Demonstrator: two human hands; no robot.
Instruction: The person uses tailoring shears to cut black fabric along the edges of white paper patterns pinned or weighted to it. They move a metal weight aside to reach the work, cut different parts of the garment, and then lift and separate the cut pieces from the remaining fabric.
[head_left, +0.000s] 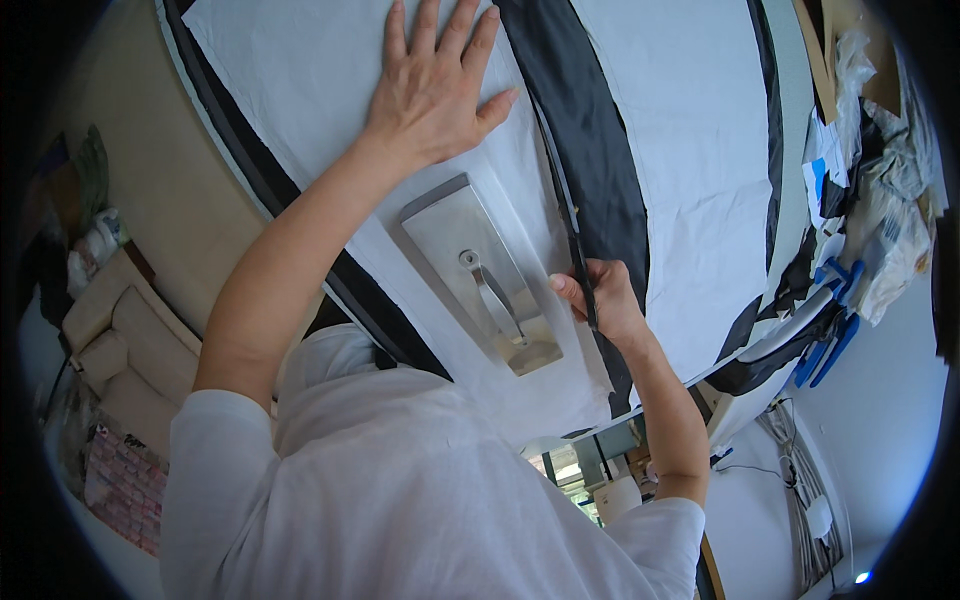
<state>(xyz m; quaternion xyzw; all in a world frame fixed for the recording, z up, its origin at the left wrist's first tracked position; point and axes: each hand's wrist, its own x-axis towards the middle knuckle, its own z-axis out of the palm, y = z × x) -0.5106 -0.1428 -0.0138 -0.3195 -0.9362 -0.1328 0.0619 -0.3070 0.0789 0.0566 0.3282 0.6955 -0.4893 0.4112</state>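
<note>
My left hand (435, 97) lies flat with fingers spread on a white paper sheet (285, 67), which rests over black fabric (592, 127). Below that hand, a metal pattern weight (457, 217) with a strap handle sits on the same paper. My right hand (611, 296) grips a pair of long fabric shears (571, 214) by their dark handles. The shears' blades run along the right edge of the paper, against the black fabric. Where the blade tips end is hard to make out. A second white paper sheet (697, 150) lies on the fabric to the right.
The table edge (240, 191) curves past my torso. Plastic bags (896, 247), papers and blue clamp-like handles (829, 352) crowd the far right. A beige sofa (142, 345) stands at the left. Cables (799, 465) hang along the wall at lower right.
</note>
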